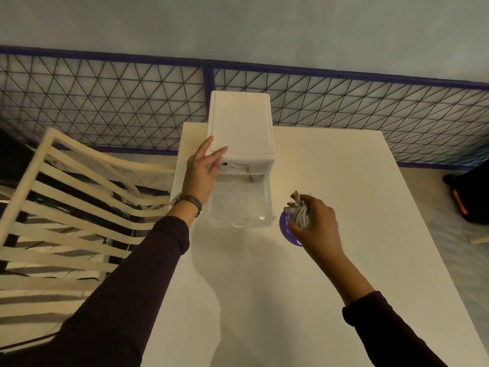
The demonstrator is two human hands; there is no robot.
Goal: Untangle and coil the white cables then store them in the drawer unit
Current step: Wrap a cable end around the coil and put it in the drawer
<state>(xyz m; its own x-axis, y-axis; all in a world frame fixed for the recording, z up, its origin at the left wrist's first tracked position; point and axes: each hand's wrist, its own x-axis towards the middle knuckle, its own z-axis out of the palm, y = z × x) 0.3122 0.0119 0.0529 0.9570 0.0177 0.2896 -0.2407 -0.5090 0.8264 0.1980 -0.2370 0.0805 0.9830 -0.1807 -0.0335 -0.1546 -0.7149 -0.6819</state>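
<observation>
Surface: a plain white surface (264, 300) runs away from the person, with both dark sleeves reaching over its near part.
Right hand: the right hand (317, 229) hangs above the surface to the right of the drawer front, its grip closed round a bundle.
Cables: the white cables (300, 214) are bunched in loops inside that grip, their ends sticking up past the fingers.
Sticker: a round purple sticker (287, 231) lies on the surface beneath the bundle.
Lower drawer: the lower drawer (238, 205) is pulled out toward the person; its clear bottom is in plain view.
Left hand: the left hand (202, 170), a wristwatch (189, 201) behind it, rests on the unit's front left top corner, grip spread.
Drawer unit: the white drawer unit (240, 123) stands at the far edge; its upper drawer is closed and the contents cannot be seen.
Room: a slatted chair (66, 207) stands left, a dark bag (473, 197) lies right on the floor, and a blue-framed wire fence (105, 102) stands before a pale wall (238, 22).
</observation>
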